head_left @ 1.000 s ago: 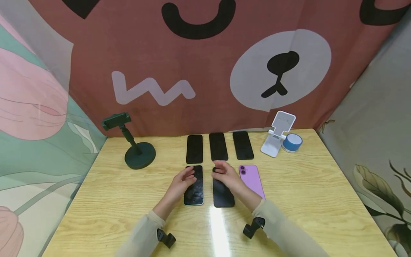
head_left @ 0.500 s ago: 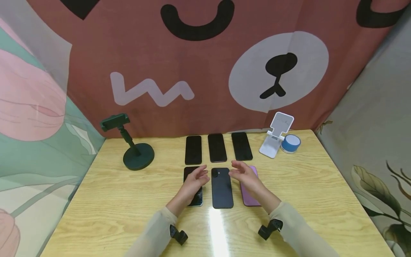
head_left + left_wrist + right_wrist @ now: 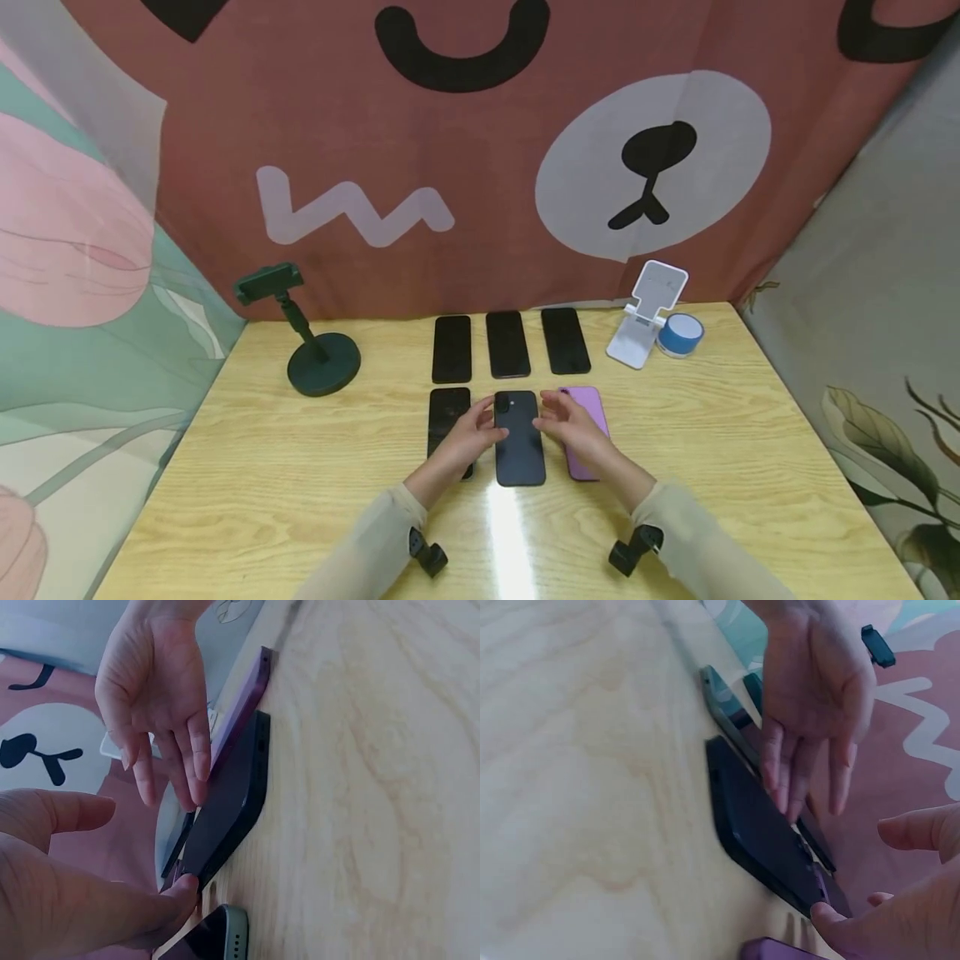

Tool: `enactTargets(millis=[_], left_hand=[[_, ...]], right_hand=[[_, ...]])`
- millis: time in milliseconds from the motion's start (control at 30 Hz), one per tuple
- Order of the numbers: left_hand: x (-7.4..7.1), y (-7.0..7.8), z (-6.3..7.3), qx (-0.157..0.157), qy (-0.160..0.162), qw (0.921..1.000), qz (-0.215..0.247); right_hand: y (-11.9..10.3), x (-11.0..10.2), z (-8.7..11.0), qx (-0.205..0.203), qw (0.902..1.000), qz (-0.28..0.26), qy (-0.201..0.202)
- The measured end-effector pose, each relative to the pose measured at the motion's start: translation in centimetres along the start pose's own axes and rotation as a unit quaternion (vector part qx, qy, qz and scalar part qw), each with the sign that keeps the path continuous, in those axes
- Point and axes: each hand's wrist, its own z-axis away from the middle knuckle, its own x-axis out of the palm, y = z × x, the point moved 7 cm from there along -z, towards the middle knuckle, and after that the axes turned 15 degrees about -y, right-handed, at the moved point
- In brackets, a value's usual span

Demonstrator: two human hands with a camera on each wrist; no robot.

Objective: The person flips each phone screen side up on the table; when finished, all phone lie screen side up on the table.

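A dark phone lies back up on the table, its camera at the far left corner. My left hand is at its left edge, fingers loosely extended, thumb over the phone's side in the head view. At the right edge is my right hand, fingers slightly bent with the tips close to the phone. In the left wrist view, a fingertip sits right at the dark phone's edge. My left forearm and hand partly cover a black-screened phone. Beneath my right hand, a purple phone is partly hidden.
Behind, black phones stand in a row: left, middle and right. A dark green phone stand is at the back left. A white folding stand and a blue-and-white round object are at the back right.
My right hand has moved right, off the dark phone, uncovering its camera. My left hand has shifted right across the black-screened phone to the dark phone's edge. The phones have stayed in place.
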Motion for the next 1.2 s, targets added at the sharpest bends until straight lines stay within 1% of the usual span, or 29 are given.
enactTargets(millis=[133, 233, 267, 300, 367, 500, 600, 667, 833, 1033, 1200], left_hand=[[0.3, 0.4, 0.2, 0.000, 0.002, 1.0000, -0.004], [0.6, 0.6, 0.2, 0.001, 0.000, 0.9998, -0.019], [0.7, 0.6, 0.3, 0.000, 0.000, 0.9997, -0.024], [0.6, 0.2, 0.0, 0.001, 0.000, 0.9995, -0.030], [0.8, 0.2, 0.2, 0.001, -0.003, 0.9994, -0.035], [0.9, 0.2, 0.5, -0.003, -0.008, 0.9995, -0.030], [0.9, 0.4, 0.7, -0.005, -0.012, 0.9997, -0.021], [0.9, 0.3, 0.7, -0.007, -0.016, 0.9998, -0.006], [0.7, -0.2, 0.2, -0.011, -0.016, 0.9995, 0.024], [0.8, -0.2, 0.0, -0.009, -0.010, 0.9992, 0.037], [1.0, 0.3, 0.1, 0.011, -0.001, 0.9989, 0.046]], right_hand=[[0.7, 0.5, -0.1, 0.005, 0.9999, 0.014, 0.007], [0.7, 0.8, 0.0, -0.005, 0.9994, 0.029, 0.016], [0.6, 1.0, 0.0, -0.009, 0.9993, 0.032, 0.018], [0.5, 1.2, 0.1, -0.010, 0.9991, 0.036, 0.021], [0.4, 1.5, 0.2, -0.010, 0.9988, 0.041, 0.023], [0.6, 1.8, 0.3, 0.005, 0.9987, 0.043, 0.027], [0.7, 1.9, 0.2, 0.014, 0.9992, 0.021, 0.030], [0.7, 2.0, 0.2, 0.014, 0.9994, 0.001, 0.031], [0.8, 2.4, 0.1, 0.003, 0.9972, -0.069, 0.030], [0.8, 2.6, 0.2, -0.016, 0.9903, -0.124, 0.062], [0.4, 3.1, 0.5, -0.046, 0.9800, -0.178, 0.077]])
